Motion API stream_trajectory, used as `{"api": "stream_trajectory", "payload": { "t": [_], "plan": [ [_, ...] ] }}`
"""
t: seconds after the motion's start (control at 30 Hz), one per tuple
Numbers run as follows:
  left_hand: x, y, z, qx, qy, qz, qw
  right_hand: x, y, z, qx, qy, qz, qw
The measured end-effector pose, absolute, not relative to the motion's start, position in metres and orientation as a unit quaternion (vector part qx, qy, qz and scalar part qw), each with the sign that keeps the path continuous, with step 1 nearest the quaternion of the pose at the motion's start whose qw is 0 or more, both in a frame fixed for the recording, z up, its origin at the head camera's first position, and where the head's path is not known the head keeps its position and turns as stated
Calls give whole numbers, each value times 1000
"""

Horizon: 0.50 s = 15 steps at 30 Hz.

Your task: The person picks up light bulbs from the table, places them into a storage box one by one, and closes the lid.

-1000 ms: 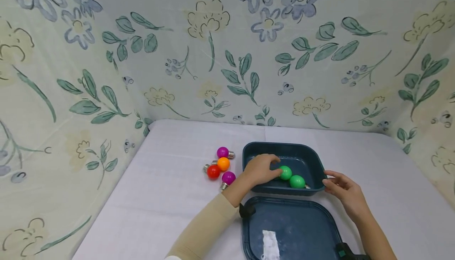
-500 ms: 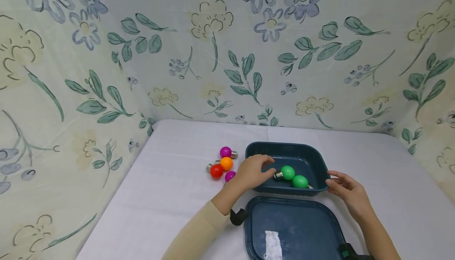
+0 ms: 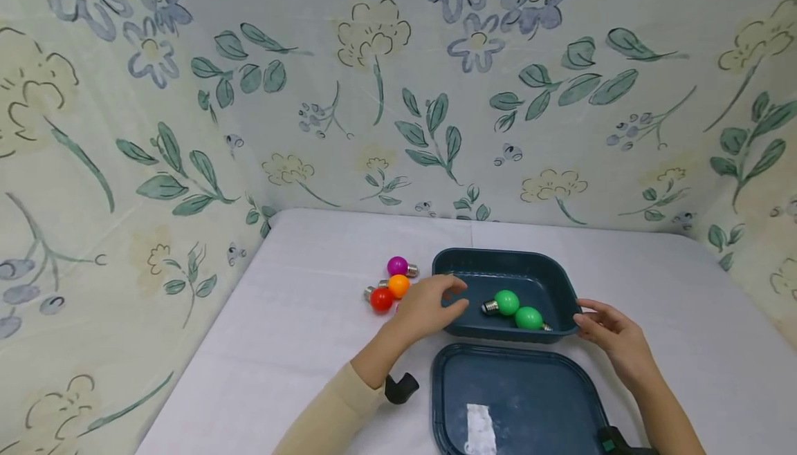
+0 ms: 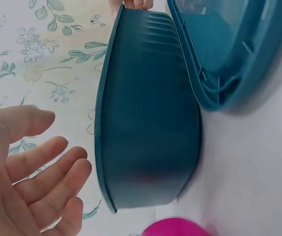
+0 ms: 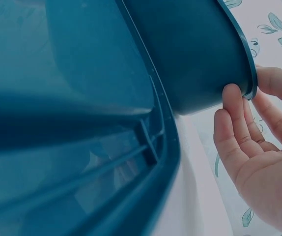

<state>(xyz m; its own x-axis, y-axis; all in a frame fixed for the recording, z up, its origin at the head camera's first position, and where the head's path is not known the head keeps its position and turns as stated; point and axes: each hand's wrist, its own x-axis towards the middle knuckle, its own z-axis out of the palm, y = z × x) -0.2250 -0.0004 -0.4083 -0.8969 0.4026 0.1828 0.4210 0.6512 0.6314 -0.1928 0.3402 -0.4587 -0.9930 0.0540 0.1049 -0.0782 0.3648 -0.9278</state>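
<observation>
A dark teal bin (image 3: 498, 256) stands on the white table and holds two green bulbs (image 3: 506, 301) (image 3: 529, 317). My left hand (image 3: 429, 303) hovers at the bin's left rim with relaxed fingers and holds nothing; in the left wrist view the open left hand (image 4: 28, 167) is beside the bin's outer wall (image 4: 146, 128). My right hand (image 3: 600, 327) touches the bin's right rim with nearly straight fingers (image 5: 234, 128). The magenta bulb (image 3: 396, 265), orange bulb (image 3: 398, 285) and red bulb (image 3: 381, 299) lie left of the bin. Another magenta bulb (image 4: 175, 227) sits under my left hand.
The bin's teal lid (image 3: 517, 400) lies flat in front of the bin with a white label (image 3: 481, 427) on it. Floral cloth walls (image 3: 187, 130) close in the table at the back and both sides. White tabletop (image 3: 299, 344) stretches to the left.
My left hand has let go of a green bulb inside the bin and drawn back left to the rim. The right hand has stayed at the right rim.
</observation>
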Motion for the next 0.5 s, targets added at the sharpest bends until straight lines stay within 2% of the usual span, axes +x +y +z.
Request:
{"api": "stream_trajectory", "payload": {
  "t": [0.27,0.5],
  "plan": [
    [-208,-37,-404,-219,-901,-373,26,-195,340,-462,24,-799,600,42],
    [-201,-60,-405,-196,-904,-375,58,-194,343,-460,26,-784,619,34]
  ]
}}
